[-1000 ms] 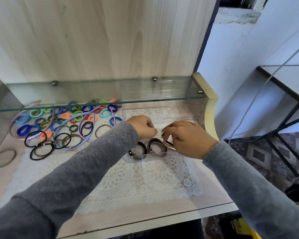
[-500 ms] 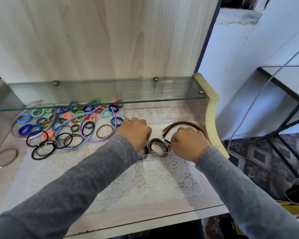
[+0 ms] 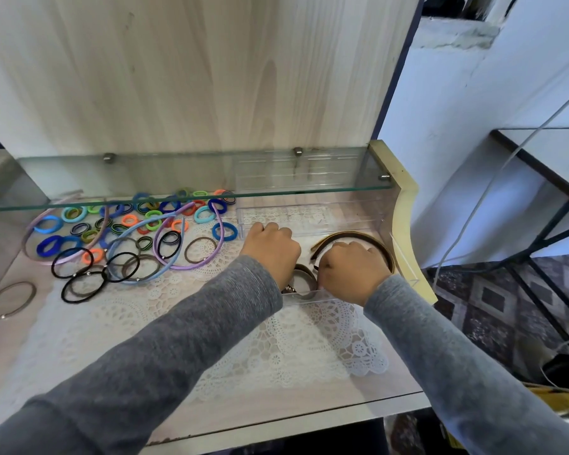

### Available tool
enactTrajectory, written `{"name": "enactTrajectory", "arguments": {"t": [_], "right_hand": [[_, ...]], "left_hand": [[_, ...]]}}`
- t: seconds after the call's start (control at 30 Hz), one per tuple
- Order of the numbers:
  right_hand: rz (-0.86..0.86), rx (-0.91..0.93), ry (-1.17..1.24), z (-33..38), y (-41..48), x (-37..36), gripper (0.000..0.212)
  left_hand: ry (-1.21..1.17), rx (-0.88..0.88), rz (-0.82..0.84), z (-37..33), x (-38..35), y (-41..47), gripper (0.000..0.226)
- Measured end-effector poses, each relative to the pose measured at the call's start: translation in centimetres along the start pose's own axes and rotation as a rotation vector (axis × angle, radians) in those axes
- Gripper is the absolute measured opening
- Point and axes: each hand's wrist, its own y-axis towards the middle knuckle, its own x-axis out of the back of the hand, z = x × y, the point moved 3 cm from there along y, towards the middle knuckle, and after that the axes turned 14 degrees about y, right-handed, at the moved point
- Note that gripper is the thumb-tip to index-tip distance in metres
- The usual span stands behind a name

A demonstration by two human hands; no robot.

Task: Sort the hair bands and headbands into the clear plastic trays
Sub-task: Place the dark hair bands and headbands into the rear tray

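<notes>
Layout | glass shelf (image 3: pixel 178 178) spans mid frame | loose hair bands (image 3: pixel 129 220) and headbands (image 3: pixel 194 267) on lace mat (image 3: pixel 293 349), centre left, partly under shelf | single ring (image 3: pixel 10 299) apart, far left | far tray (image 3: pixel 286 214) behind near tray (image 3: pixel 304 297), centre right | headband (image 3: pixel 353 235) in near tray, arcing behind right hand (image 3: pixel 353 274)

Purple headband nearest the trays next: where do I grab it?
Probably pinch the purple headband at its closed bend, coming from the near side: that curve faces you and lies uncovered, while its open ends point back toward the glass shelf.
</notes>
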Motion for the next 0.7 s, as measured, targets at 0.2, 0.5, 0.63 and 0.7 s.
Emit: {"name": "enactTrajectory", "arguments": {"t": [0.2, 0.5, 0.63, 0.7], "right_hand": [[-0.057, 0.024, -0.016, -0.2, -0.1, 0.5, 0.024], [-0.300, 0.128, 0.014, 0.0, 0.1, -0.4, 0.024], [-0.317, 0.129, -0.076, -0.1, -0.4, -0.4, 0.026], [-0.305, 0.124, -0.112, -0.2, -0.6, -0.5, 0.025]], "left_hand": [[-0.089, 0.024, -0.017, 0.7, -0.8, -0.1, 0.023], [-0.104, 0.004, -0.050, 0.4, -0.8, -0.5, 0.024], [-0.075, 0.006, -0.063, 0.5, -0.7, -0.5, 0.024], [-0.058, 0.006, -0.062, 0.4, -0.6, -0.6, 0.024]]}}
